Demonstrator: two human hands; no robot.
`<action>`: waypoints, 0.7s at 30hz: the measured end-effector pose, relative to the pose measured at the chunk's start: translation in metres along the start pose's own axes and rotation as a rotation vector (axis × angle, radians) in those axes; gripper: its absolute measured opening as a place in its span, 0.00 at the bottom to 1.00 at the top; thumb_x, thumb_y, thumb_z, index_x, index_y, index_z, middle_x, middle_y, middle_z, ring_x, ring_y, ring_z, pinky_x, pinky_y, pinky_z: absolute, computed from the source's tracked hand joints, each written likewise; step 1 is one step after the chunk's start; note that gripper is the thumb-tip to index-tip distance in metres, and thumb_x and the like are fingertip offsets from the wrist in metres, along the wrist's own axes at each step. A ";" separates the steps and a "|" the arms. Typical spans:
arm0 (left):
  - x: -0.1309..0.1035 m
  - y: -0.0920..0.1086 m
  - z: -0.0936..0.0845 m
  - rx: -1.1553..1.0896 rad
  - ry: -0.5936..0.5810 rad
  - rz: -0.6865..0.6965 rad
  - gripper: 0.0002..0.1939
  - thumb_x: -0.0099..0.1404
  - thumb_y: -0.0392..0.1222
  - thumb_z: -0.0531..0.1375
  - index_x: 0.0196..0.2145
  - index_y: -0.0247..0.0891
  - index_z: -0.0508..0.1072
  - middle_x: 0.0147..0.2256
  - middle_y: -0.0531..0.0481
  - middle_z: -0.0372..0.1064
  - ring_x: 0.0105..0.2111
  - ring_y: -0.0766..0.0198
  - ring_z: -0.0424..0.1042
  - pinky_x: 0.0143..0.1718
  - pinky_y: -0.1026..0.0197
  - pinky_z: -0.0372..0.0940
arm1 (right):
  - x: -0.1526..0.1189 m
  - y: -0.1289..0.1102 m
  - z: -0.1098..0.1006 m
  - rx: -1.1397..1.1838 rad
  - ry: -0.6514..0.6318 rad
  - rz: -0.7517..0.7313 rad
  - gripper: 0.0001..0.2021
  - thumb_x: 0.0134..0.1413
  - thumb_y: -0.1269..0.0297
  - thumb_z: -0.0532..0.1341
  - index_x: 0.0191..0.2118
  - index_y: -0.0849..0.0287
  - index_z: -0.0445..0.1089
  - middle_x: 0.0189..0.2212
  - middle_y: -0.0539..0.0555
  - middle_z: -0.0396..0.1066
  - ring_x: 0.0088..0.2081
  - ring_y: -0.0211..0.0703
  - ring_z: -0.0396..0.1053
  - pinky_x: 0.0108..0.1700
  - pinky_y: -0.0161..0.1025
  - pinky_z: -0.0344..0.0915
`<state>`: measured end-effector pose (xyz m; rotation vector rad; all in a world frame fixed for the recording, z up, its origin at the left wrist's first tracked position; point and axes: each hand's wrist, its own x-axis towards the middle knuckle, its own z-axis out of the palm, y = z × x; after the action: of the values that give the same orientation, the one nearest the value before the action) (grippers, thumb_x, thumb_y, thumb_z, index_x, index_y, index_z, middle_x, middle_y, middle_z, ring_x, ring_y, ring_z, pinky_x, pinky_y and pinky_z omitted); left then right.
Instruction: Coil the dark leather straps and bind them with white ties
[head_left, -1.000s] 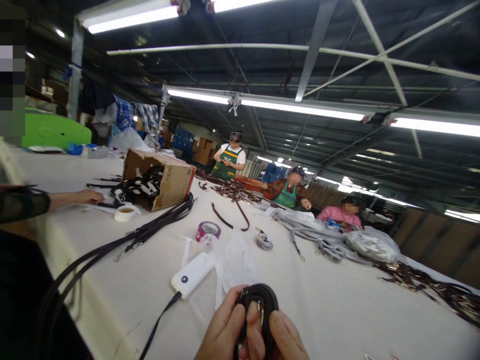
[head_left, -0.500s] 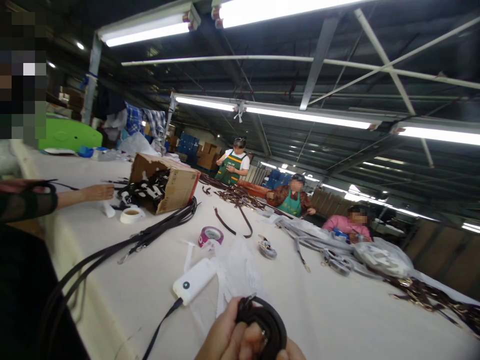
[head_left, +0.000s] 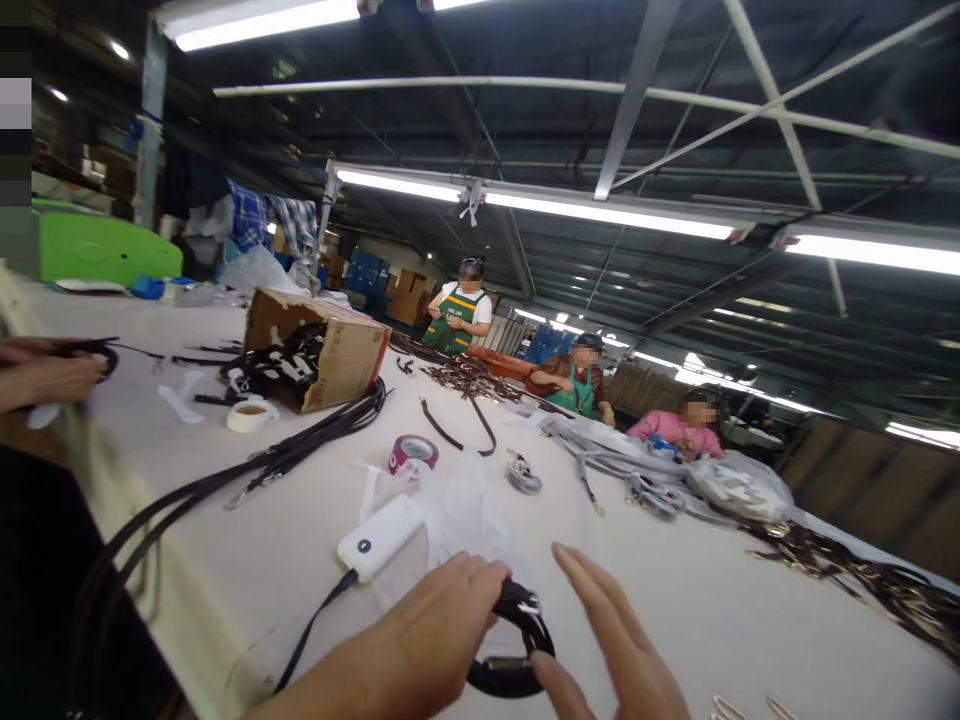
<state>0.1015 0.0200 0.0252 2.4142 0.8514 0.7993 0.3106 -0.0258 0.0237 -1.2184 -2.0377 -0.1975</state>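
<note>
Both hands now reach farther out over the counter point(head_left: 697, 610). The right hand point(head_left: 615, 640) lets go of the black strap loop point(head_left: 517, 650) and opens flat beside it. The left hand point(head_left: 427, 640) now holds the loop alone, lower down.

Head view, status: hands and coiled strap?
Left hand grips coiled black strap. Right hand open, fingers spread beside it. White power bank close by.
</note>
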 end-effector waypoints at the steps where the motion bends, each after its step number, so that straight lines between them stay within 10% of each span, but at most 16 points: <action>1: 0.002 0.000 0.002 0.033 -0.026 0.039 0.23 0.60 0.26 0.50 0.52 0.36 0.64 0.48 0.39 0.67 0.48 0.49 0.66 0.51 0.48 0.63 | 0.003 -0.003 0.003 -0.164 -0.051 -0.083 0.37 0.55 0.70 0.58 0.68 0.50 0.42 0.61 0.60 0.62 0.58 0.58 0.65 0.53 0.52 0.70; 5: 0.009 -0.002 0.010 0.047 -0.034 0.121 0.26 0.53 0.22 0.50 0.50 0.36 0.64 0.44 0.43 0.68 0.43 0.52 0.67 0.46 0.53 0.64 | 0.011 -0.013 0.030 -0.485 -0.079 -0.134 0.43 0.50 0.79 0.49 0.69 0.66 0.26 0.50 0.70 0.72 0.43 0.56 0.76 0.33 0.43 0.78; 8: 0.013 -0.003 0.012 -0.006 -0.024 0.117 0.25 0.57 0.25 0.51 0.52 0.37 0.63 0.45 0.43 0.68 0.43 0.54 0.67 0.46 0.54 0.64 | 0.011 -0.014 0.047 -0.535 -0.037 -0.044 0.35 0.50 0.82 0.47 0.65 0.74 0.37 0.39 0.68 0.75 0.30 0.52 0.77 0.23 0.38 0.74; 12: 0.020 -0.002 0.012 -0.041 0.003 0.009 0.22 0.63 0.29 0.50 0.55 0.34 0.62 0.48 0.40 0.68 0.48 0.51 0.66 0.50 0.52 0.62 | 0.020 -0.017 0.048 -0.494 -0.214 0.196 0.15 0.55 0.82 0.51 0.48 0.67 0.61 0.33 0.62 0.74 0.30 0.52 0.76 0.28 0.41 0.73; 21: 0.023 -0.008 0.050 -0.454 0.421 -0.250 0.17 0.69 0.43 0.48 0.52 0.34 0.63 0.46 0.40 0.69 0.47 0.53 0.68 0.51 0.52 0.60 | 0.050 -0.023 0.039 -0.284 -0.280 0.625 0.05 0.65 0.75 0.51 0.43 0.62 0.61 0.40 0.63 0.74 0.42 0.55 0.75 0.39 0.42 0.66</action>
<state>0.1455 0.0299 -0.0069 1.7329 0.9742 1.2656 0.2576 0.0149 0.0337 -2.0952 -1.7817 -0.0104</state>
